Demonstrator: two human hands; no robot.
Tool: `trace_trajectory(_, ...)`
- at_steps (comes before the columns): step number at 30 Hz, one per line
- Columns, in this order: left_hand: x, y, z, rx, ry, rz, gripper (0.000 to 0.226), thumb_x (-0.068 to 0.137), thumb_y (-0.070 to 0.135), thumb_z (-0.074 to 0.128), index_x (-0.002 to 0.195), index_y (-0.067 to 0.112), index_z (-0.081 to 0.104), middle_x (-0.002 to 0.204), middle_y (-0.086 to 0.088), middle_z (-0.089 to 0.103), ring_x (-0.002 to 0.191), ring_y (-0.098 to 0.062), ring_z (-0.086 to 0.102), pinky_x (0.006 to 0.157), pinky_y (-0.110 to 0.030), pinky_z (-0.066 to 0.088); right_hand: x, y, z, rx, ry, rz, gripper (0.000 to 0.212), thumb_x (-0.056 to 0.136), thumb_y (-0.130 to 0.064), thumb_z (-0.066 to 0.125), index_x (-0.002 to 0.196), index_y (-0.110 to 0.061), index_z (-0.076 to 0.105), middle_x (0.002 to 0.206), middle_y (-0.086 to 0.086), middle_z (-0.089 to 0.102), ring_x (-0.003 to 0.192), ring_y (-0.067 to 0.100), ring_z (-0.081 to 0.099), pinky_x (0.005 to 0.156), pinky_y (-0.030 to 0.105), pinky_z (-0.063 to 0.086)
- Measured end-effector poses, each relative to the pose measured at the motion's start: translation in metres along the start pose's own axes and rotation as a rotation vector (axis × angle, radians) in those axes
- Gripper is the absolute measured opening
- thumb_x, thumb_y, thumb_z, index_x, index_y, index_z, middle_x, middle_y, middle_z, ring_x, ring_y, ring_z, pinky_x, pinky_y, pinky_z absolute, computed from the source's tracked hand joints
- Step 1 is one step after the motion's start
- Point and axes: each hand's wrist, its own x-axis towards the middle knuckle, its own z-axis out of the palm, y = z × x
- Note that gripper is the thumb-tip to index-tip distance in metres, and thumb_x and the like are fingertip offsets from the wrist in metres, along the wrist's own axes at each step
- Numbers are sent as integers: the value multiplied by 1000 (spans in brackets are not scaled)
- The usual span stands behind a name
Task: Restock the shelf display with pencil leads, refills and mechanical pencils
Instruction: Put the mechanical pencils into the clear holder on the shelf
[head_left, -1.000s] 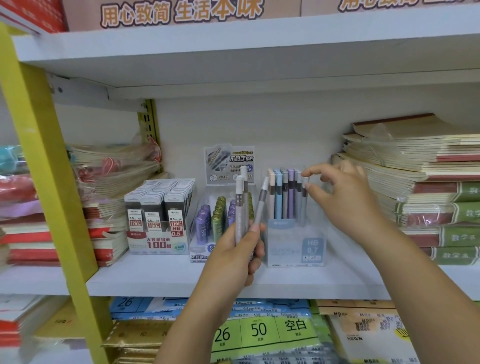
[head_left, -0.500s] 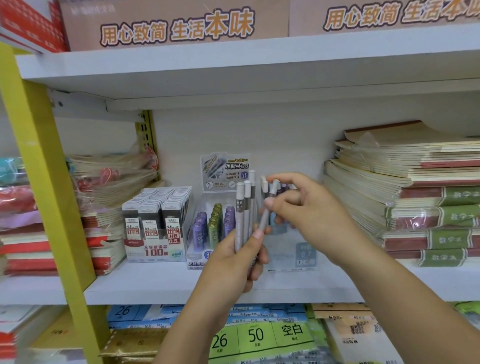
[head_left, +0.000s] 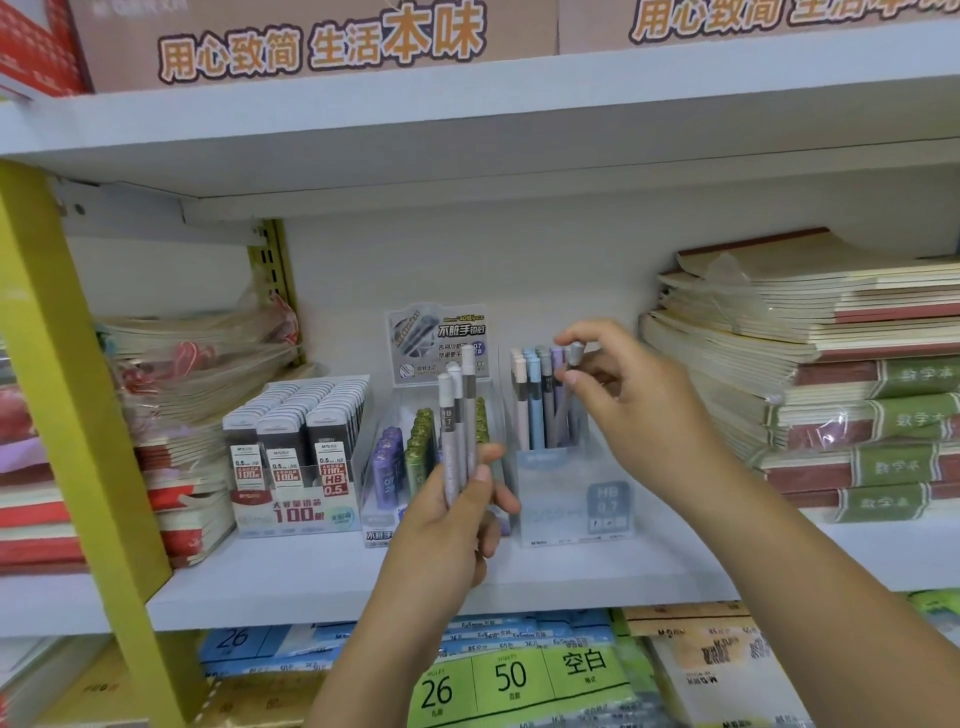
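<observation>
Restocking is judged to be partly done. Stock is seen in all three display units on the white shelf (head_left: 311, 577). The box of black lead cases (head_left: 296, 441) at centre left appears full. The clear tray of refill tubes (head_left: 405, 457) at the centre is filled with purple and green rows. The clear pencil stand (head_left: 571, 499) just right of centre holds a cluster of upright pencils (head_left: 530, 400) at its left side (pink, blue, dark and lilac), with room left at its right side. Stacked notebooks (head_left: 831, 389) are noted at the right of the frame.

One grey mechanical pencil (head_left: 571, 364) is pinched near its cap by the thumb and fingertips of the right hand (head_left: 639, 405), right of centre. It is held tilted, and its lower end appears to be inside the stand beside the cluster. Whether it has reached the bottom cannot be told. The grip is narrow and closed on that pencil alone.

Three spare pencils (head_left: 457, 415) are held upright in the left hand (head_left: 457, 525) at the centre of the frame, in front of the refill tray. The grip is wrapped round their lower barrels, with the thumb across the front. They are pale grey with darker bands and light caps, and "HB" is printed on one.

Left to do, as judged: the pinched pencil is to be seated and the three spares transferred — no further stock is shown waiting. The slim, smooth barrels are likely to slip or fan out if loosely held.
</observation>
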Motion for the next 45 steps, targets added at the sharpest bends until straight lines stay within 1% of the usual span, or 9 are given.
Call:
trace_trajectory(7, -1, -1, -2, 8, -8, 8, 21, 104, 36, 46, 113, 35, 65, 79, 1, 69, 49, -7, 40, 41, -17, 29, 2, 9, 7, -36, -41, -32, 33, 93, -17, 60, 118, -38, 54, 83, -17, 63, 80, -3, 60, 67, 12, 46)
trace_trajectory(12, -1, -1, -3, -4, 8, 3, 18, 103, 37, 46, 111, 32, 62, 81, 1, 71, 48, -6, 41, 41, -16, 30, 2, 13, 12, 14, 14, 18, 47, 91, -14, 63, 121, -40, 38, 89, -18, 58, 78, -5, 60, 64, 10, 42)
trace_trajectory(18, -2, 1, -5, 3, -10, -3, 18, 101, 39, 48, 105, 36, 66, 81, 2, 72, 49, -6, 41, 42, -15, 31, 8, 16, 15, -372, 120, -79, 38, 82, -21, 72, 115, -33, 59, 96, -11, 38, 96, 9, 35, 77, 25, 32)
trace_trajectory(21, -4, 3, -5, -8, -30, 6, 22, 102, 38, 49, 97, 43, 70, 79, 4, 70, 49, -7, 40, 42, -16, 30, 10, 16, 13, -431, 41, -15, 34, 86, -26, 69, 118, -38, 63, 93, -8, 36, 95, 11, 29, 79, 26, 29)
trace_trajectory(27, -7, 9, -4, -66, -76, 18, 21, 101, 37, 52, 100, 41, 73, 73, 2, 66, 46, -7, 39, 41, -17, 29, 3, -8, 10, -191, -2, 8, 31, 94, -32, 54, 124, -31, 55, 102, -14, 50, 106, 9, 40, 83, 16, 30)
trace_trajectory(29, -8, 11, -2, -73, -100, 26, 20, 100, 36, 53, 100, 39, 73, 72, 3, 65, 45, -7, 38, 41, -17, 28, -1, -23, 9, 184, -99, 83, 27, 93, -33, 55, 119, -37, 51, 93, -14, 64, 93, 2, 54, 75, 9, 38)
trace_trajectory(32, -10, 13, 3, -77, -136, 35, 19, 99, 34, 54, 99, 37, 73, 71, 2, 65, 45, -7, 36, 40, -17, 27, -7, -38, 9, 439, -196, 125, 28, 92, -25, 61, 117, -37, 53, 84, -3, 73, 73, 8, 62, 68, 18, 47)
trace_trajectory(39, -10, 13, 3, -64, -70, 20, 20, 101, 30, 54, 96, 41, 70, 79, 3, 68, 49, -8, 37, 41, -17, 29, 0, -33, -6, 590, 87, 144, 25, 97, -11, 54, 109, -33, 53, 82, -3, 75, 71, 8, 67, 59, 19, 48)
trace_trajectory(45, -3, 6, -6, -31, -32, -52, 27, 101, 22, 50, 82, 35, 64, 76, 0, 62, 49, -10, 33, 42, -20, 27, 3, -21, -21, 309, 178, 12, 34, 98, -17, 52, 111, -48, 48, 89, -12, 73, 86, 2, 67, 67, 13, 47)
